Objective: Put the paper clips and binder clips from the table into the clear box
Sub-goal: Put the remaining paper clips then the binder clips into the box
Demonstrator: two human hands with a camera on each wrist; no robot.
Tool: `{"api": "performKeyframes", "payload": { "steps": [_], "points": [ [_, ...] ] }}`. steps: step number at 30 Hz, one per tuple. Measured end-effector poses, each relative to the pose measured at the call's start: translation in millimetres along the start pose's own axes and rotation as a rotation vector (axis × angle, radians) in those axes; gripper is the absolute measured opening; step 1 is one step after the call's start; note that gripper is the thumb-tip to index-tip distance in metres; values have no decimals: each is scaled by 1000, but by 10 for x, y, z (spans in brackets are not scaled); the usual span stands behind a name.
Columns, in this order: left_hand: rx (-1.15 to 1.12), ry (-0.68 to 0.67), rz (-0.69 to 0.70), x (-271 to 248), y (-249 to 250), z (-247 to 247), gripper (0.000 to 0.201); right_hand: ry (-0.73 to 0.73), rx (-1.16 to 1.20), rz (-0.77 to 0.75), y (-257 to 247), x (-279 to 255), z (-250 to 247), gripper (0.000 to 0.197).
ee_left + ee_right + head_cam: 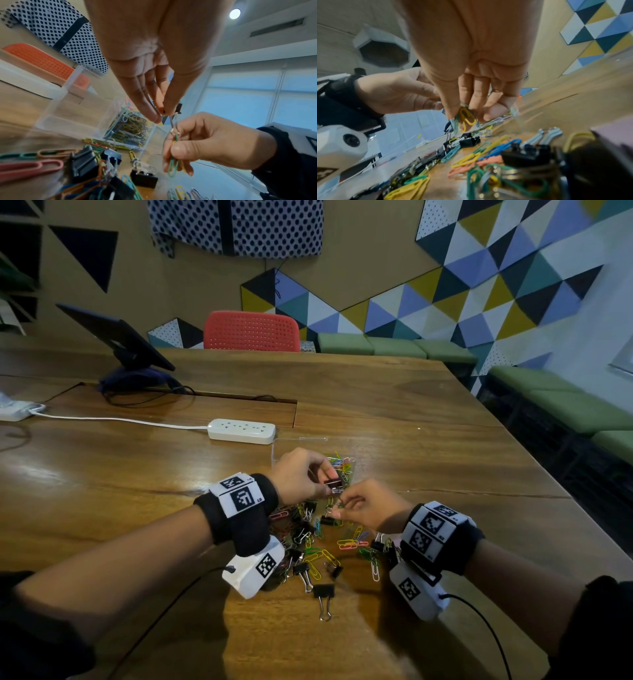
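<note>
My left hand (327, 489) pinches a black binder clip (333, 484) by its wire handle, just above the near edge of the clear box (274, 453). In the left wrist view the binder clip (179, 108) hangs from the fingertips (154, 117), and its wire reaches down to the right hand. My right hand (340, 505) pinches green and yellow paper clips (172, 167), also seen as paper clips (467, 117) between thumb and fingers. The clear box (77, 108) holds several coloured paper clips (130, 127). A loose pile of clips (318, 546) lies on the table below both hands.
A white power strip (241, 431) lies just behind the box, its cable running left to a white adapter (13, 409). A tablet on a stand (120, 340) is at the far left and a red chair (251, 332) behind the wooden table (428, 412).
</note>
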State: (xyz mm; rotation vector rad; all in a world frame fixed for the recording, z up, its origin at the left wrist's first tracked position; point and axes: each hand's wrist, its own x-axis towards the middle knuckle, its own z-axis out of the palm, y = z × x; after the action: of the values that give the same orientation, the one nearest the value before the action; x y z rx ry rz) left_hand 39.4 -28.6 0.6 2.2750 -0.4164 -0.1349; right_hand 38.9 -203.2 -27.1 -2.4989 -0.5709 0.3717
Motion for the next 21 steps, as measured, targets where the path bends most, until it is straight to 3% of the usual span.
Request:
{"api": "performKeyframes", "payload": {
  "steps": [5, 10, 14, 21],
  "points": [
    [-20, 10, -31, -33, -63, -13, 21, -22, 156, -6, 27, -56, -69, 13],
    [-69, -39, -47, -64, -79, 6, 14, -44, 164, 0, 23, -61, -66, 16],
    [-185, -21, -93, -80, -64, -18, 15, -55, 199, -12, 13, -44, -62, 10],
    [-430, 14, -179, -93, -32, -23, 19, -14, 189, -33, 6, -47, -108, 17]
  ]
}}
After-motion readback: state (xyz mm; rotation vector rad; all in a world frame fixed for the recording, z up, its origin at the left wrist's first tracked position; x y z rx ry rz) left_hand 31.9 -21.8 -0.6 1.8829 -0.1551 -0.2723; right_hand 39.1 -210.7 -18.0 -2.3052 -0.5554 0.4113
